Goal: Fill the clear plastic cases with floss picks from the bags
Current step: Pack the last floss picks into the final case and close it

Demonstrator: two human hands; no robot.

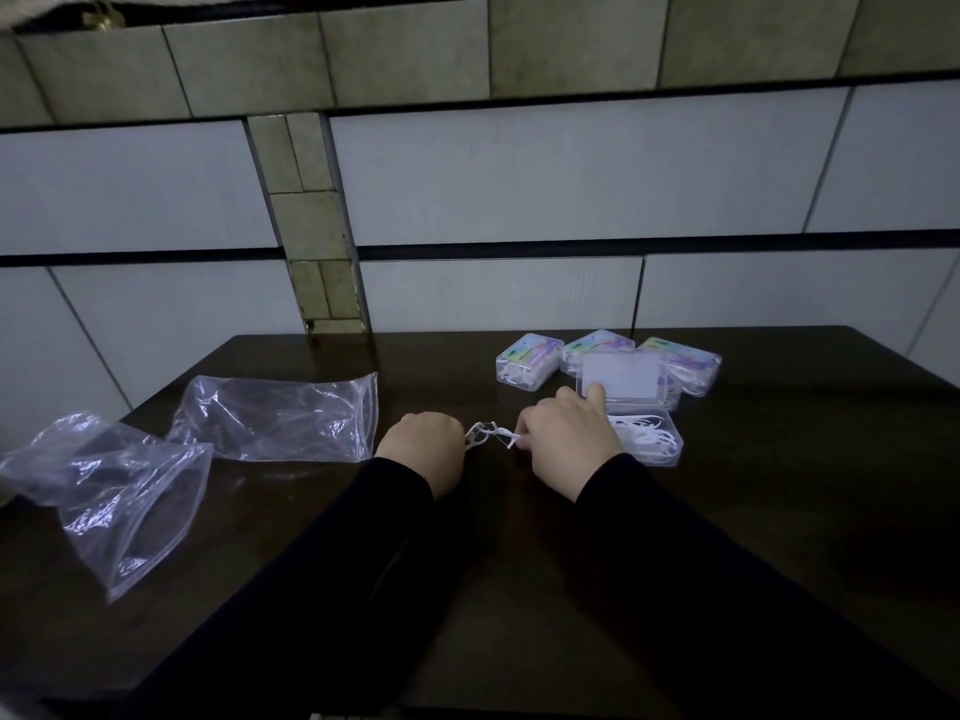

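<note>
Both hands, left hand (423, 449) and right hand (566, 439), pinch last picks (488, 434); next they go right into the open case (647, 439).

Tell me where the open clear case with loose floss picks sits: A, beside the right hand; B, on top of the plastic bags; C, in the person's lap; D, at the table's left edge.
A: the open case lies on the table just beside the right hand.

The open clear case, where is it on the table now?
In the head view, the open case lies right of centre on the dark table, beside the right hand, just in front of three closed cases.
</note>
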